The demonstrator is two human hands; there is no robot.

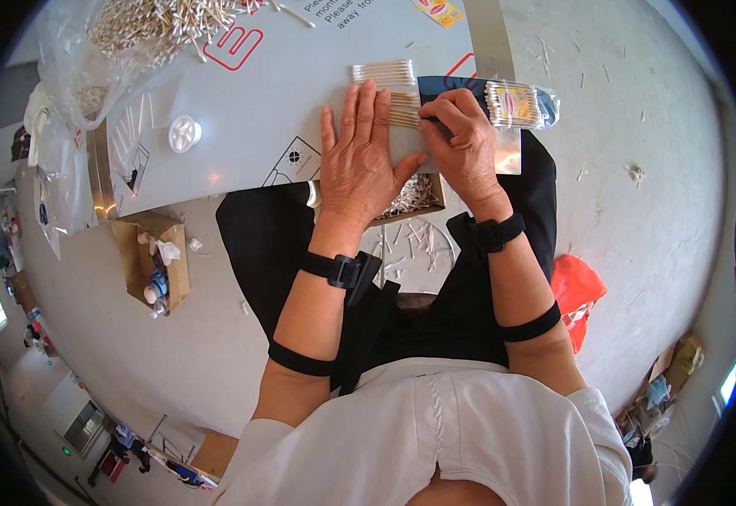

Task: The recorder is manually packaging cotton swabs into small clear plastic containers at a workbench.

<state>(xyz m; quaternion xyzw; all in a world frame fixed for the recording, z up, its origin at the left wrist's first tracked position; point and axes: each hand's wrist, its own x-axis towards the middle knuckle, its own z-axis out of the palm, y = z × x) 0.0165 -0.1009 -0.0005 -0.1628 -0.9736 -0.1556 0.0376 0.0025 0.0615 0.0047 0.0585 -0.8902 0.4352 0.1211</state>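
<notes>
My left hand (358,160) lies flat on the grey table, its fingers stretched over one end of a row of brown-stick cotton swabs (403,110). At the other end of that row, my right hand (461,139) is closed, thumb and fingers pressed together; what they pinch is hidden. Just beyond my left fingertips lies a neat row of white-stick cotton swabs (383,72). To the right of my right hand, a clear packet of cotton swabs (515,104) with a yellow card rests over a dark blue patch near the table edge.
A big heap of loose swabs (153,29) lies in clear plastic at the far left. Nearer stands a white cup (185,133). An open box of swabs (414,196) sits below the table edge, a cardboard box (153,261) on the floor left, a red bag (577,295) right.
</notes>
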